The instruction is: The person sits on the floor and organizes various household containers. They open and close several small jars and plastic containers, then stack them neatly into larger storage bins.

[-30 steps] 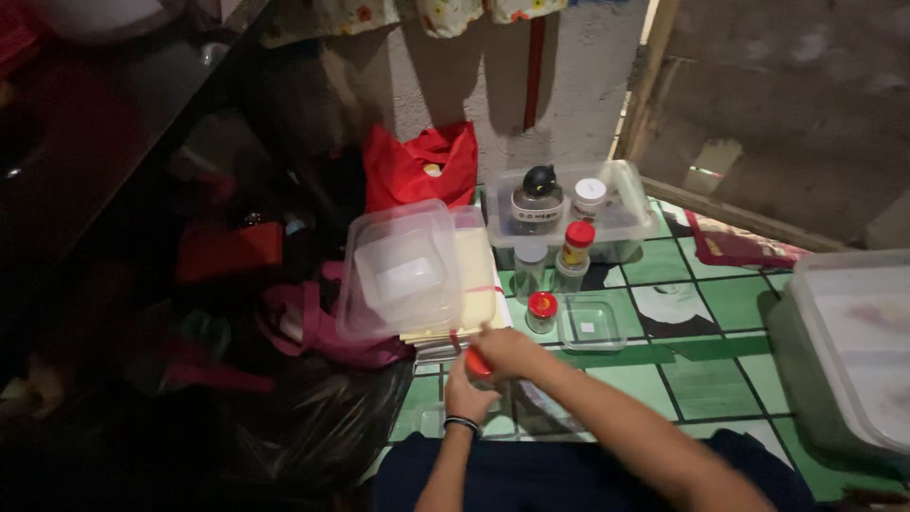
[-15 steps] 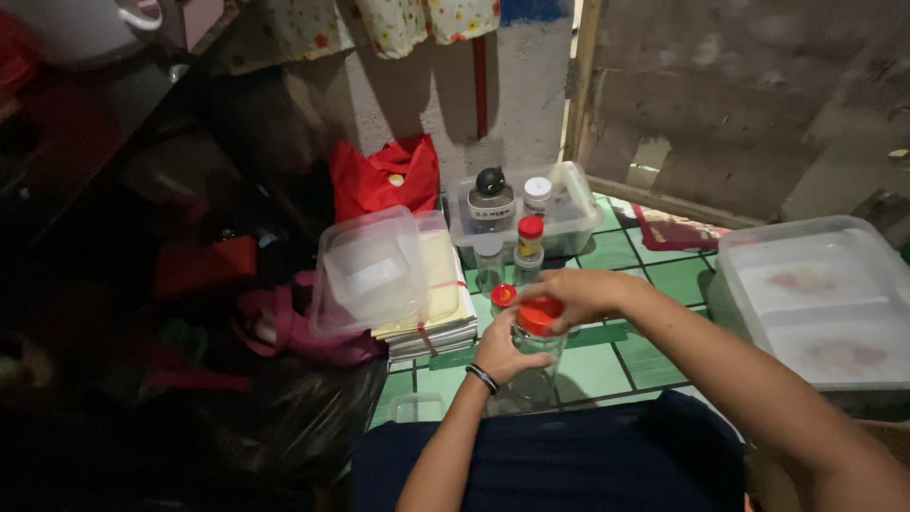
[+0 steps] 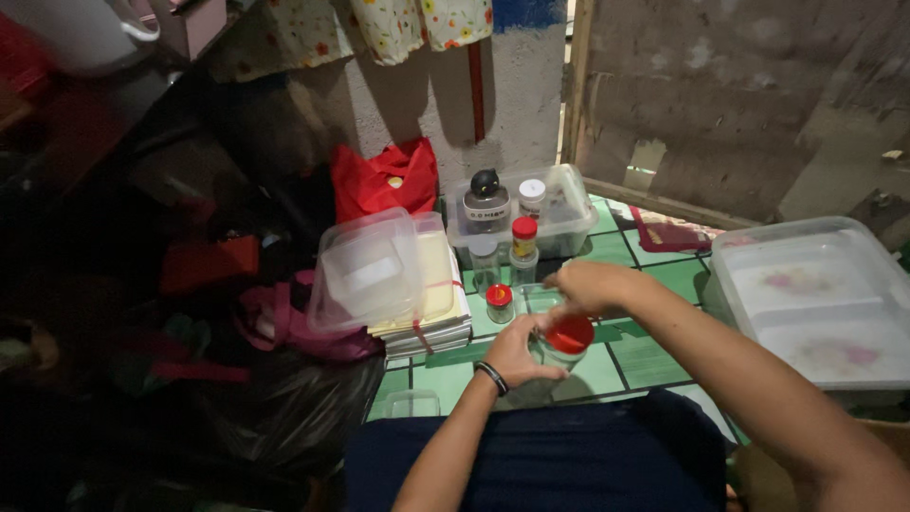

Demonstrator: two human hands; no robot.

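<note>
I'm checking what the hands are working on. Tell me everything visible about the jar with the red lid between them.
The jar is clear, glass or plastic by its look, with a round red lid that sits tilted. The left hand grips its body; the right hand pinches the lid's edge. It is held low over the green tiled floor. Contents cannot be made out.

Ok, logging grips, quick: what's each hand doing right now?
Left hand: closed around the clear jar.
Right hand: fingers pinching the jar's red lid.
</note>
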